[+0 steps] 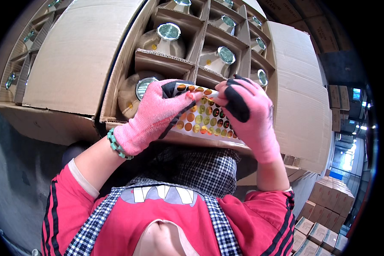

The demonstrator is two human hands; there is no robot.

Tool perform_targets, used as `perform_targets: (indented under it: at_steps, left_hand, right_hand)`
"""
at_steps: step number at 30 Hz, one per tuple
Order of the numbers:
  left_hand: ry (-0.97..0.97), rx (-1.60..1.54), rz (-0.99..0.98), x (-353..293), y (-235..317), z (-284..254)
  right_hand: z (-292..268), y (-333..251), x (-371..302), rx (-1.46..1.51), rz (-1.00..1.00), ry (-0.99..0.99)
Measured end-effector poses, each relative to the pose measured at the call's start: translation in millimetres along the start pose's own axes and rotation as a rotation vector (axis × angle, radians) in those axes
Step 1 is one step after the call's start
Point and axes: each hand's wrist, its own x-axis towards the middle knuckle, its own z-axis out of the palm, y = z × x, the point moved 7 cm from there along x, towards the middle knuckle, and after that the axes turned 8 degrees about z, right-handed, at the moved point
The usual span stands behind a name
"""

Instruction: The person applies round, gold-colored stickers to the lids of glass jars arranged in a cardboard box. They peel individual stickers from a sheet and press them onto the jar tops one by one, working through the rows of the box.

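Note:
A white sheet of round gold stickers (205, 120) is held up before me, over the near edge of an open carton. My left hand (151, 113), in a pink glove with a dark palm, grips its left side, the thumb lying across the upper rows. At its right side my right hand (249, 109), gloved alike, is closed in a pinch at the upper edge. Whether a loose sticker sits between those fingertips is hidden. Behind the hands, shiny bulbous flasks (160, 42) with round greenish-silver tops stand upright in the carton. Several carry a small yellow dot.
Cardboard dividers (166, 59) split the carton into cells. Its side flaps (301, 85) are folded outward. Another carton of flasks (10, 81) adjoins at the left. Stacked closed boxes (328, 200) stand at the lower right, and more cartons (313, 30) at the far right.

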Motion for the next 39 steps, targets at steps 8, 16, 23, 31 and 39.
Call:
perform_targets:
  at_steps: [8, 16, 23, 31, 39]
  left_hand:
    - [-0.029, 0.008, -0.044, 1, -3, 3]
    - [-0.037, 0.002, -0.092, 0, -5, 3]
    - [-0.067, 0.016, -0.069, -1, -1, 8]
    - [-0.041, 0.012, -0.069, 0, -1, 6]
    - [-0.028, 0.01, 0.043, 1, 1, -3]
  right_hand:
    - [1, 158, 111, 0.17, 0.288, -0.006]
    - [84, 210, 185, -0.552, 0.275, -0.365]
    - [87, 202, 184, -0.886, 0.242, -0.262]
    - [3, 122, 150, 0.117, 0.341, 0.054]
    - [8, 8, 44, -0.021, 0.132, -0.464]
